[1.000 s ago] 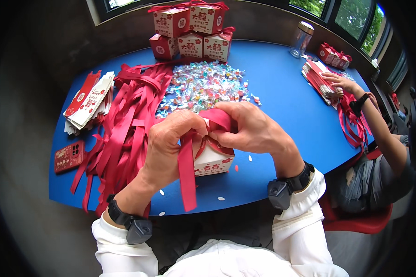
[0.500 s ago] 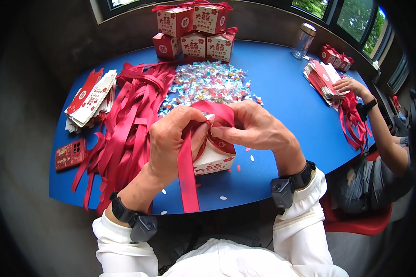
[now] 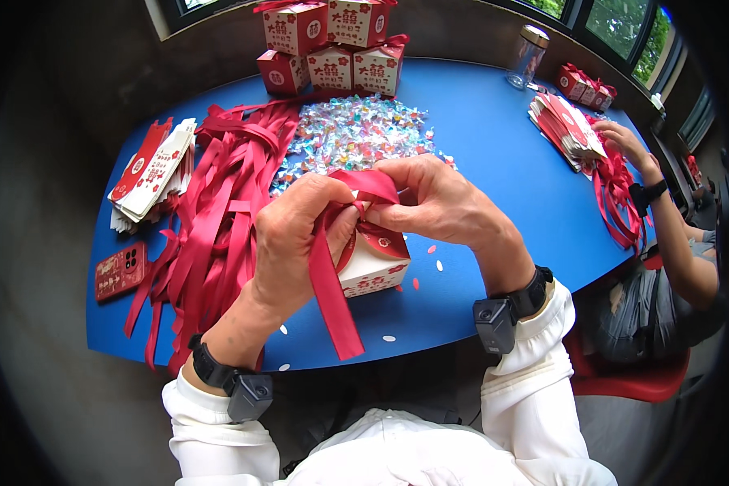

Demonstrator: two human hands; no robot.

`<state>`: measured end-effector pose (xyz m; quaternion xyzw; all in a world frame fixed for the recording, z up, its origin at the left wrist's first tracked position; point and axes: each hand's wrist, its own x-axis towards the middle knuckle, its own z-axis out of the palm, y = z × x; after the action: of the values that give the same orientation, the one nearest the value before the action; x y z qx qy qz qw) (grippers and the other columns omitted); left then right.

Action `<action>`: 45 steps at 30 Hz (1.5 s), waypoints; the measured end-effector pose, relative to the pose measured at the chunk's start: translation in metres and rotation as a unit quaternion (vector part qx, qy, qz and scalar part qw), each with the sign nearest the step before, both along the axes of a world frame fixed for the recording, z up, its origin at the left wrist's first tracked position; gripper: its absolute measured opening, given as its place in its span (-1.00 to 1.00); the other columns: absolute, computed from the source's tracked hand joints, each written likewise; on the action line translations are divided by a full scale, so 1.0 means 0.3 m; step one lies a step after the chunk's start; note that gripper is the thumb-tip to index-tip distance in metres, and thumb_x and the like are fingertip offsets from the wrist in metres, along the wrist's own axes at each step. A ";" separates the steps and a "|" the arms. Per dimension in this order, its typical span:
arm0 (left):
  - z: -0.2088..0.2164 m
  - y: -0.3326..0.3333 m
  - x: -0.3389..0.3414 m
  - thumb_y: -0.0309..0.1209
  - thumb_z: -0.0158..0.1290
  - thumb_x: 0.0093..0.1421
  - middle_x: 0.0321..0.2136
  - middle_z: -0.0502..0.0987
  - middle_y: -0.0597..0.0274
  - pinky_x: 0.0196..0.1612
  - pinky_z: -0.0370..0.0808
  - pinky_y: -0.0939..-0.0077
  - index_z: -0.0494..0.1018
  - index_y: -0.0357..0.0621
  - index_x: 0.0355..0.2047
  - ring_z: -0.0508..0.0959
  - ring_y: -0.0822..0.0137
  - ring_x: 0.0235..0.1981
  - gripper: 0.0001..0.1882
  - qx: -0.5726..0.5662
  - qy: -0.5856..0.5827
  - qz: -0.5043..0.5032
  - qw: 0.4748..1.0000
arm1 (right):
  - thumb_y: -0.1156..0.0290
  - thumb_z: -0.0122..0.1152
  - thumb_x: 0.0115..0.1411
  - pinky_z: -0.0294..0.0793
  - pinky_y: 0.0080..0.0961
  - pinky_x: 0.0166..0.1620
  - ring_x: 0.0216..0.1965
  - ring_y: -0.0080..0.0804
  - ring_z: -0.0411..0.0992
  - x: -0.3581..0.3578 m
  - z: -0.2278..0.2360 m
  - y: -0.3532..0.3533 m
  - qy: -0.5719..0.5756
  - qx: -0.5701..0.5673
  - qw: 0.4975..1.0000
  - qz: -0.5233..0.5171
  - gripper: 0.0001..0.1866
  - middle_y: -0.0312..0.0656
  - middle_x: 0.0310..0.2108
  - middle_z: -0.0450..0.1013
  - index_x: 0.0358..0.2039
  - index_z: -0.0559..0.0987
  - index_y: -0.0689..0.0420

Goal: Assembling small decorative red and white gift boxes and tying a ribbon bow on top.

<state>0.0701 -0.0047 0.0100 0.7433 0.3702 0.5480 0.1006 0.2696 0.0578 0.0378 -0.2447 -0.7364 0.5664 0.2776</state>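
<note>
A small white and red gift box (image 3: 377, 271) stands near the table's front edge, beneath both hands. Crimson ribbon (image 3: 333, 300) runs over its top, with one tail hanging toward me and a loop arching between my hands. My left hand (image 3: 296, 235) pinches the ribbon at the box's top from the left. From the right, my right hand (image 3: 441, 202) closes thumb and fingers on the same ribbon, its fingertips almost meeting the left ones. The crossing point of the ribbon is partly hidden behind my fingers.
A heap of wrapped candies (image 3: 356, 134) lies beyond the box, with loose ribbons (image 3: 227, 219) to its left. Flat box blanks (image 3: 154, 174) and a phone (image 3: 121, 271) sit far left. Finished boxes (image 3: 330, 69) are stacked behind. At right are a glass bottle (image 3: 527, 57) and a co-worker's hand (image 3: 624, 142).
Both hands have shifted slightly left while holding the ribbon. The hanging tail slants more to the right. The co-worker's hand has moved a little off the stack of blanks.
</note>
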 end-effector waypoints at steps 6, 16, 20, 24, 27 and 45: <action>0.010 -0.006 -0.009 -0.67 0.21 0.10 -0.45 0.50 0.09 -0.40 0.49 0.42 0.49 -0.25 -0.27 0.57 0.21 -0.48 -0.81 -0.002 0.022 -0.008 1.000 | 0.43 0.25 0.16 0.51 -0.52 -0.14 -0.28 -0.61 0.47 -0.009 -0.012 0.007 0.012 0.025 0.999 -0.025 -0.76 -0.28 -0.36 0.56 -0.16 0.59 0.23; 0.008 0.001 0.005 -0.67 0.21 0.10 -0.46 0.50 0.10 -0.40 0.49 0.40 0.49 -0.24 -0.29 0.57 0.19 -0.47 -0.82 0.004 0.008 -0.016 1.000 | 0.51 0.21 0.20 0.55 -0.58 -0.12 -0.25 -0.64 0.47 -0.002 -0.005 0.011 -0.036 0.069 0.997 -0.023 -0.78 -0.32 -0.32 0.48 -0.14 0.53 0.26; 0.016 0.003 0.007 -0.68 0.21 0.09 -0.47 0.48 0.10 -0.42 0.47 0.38 0.49 -0.25 -0.32 0.56 0.18 -0.49 -0.83 0.017 0.030 -0.017 0.999 | 0.49 0.17 0.18 0.58 -0.55 -0.20 -0.29 -0.61 0.48 -0.020 -0.011 0.005 -0.051 0.100 0.988 -0.105 -0.83 -0.29 -0.33 0.50 -0.21 0.51 0.25; 0.014 0.004 0.008 -0.66 0.21 0.08 -0.49 0.45 0.10 -0.45 0.44 0.35 0.49 -0.24 -0.33 0.52 0.16 -0.52 -0.84 0.005 0.041 -0.013 0.999 | 0.48 0.13 0.17 0.58 -0.46 -0.24 -0.33 -0.52 0.51 -0.048 -0.024 -0.022 -0.067 0.212 0.952 -0.211 -0.82 -0.19 -0.37 0.50 -0.23 0.48 0.27; 0.021 0.001 0.012 -0.65 0.22 0.09 -0.50 0.46 0.12 -0.45 0.42 0.39 0.49 -0.25 -0.34 0.51 0.21 -0.53 -0.85 0.014 0.063 -0.009 0.998 | 0.48 0.08 0.17 0.57 -0.34 -0.23 -0.35 -0.29 0.54 -0.054 -0.037 -0.019 -0.058 0.259 0.927 -0.265 -0.79 -0.05 -0.41 0.51 -0.19 0.47 0.29; 0.020 -0.006 0.006 -0.65 0.21 0.11 -0.50 0.48 0.12 -0.43 0.44 0.40 0.48 -0.26 -0.36 0.54 0.21 -0.50 -0.87 0.005 0.062 -0.013 0.998 | 0.69 -0.02 0.02 0.44 -0.41 0.18 0.19 -0.29 0.38 0.072 0.012 0.076 -0.046 0.405 0.889 -0.210 -0.32 -0.07 0.12 0.41 0.24 0.41 0.14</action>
<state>0.0719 -0.0065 0.0160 0.7811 0.3637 0.5011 0.0807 0.2914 0.0804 0.0415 -0.2858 -0.8454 0.1355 0.4304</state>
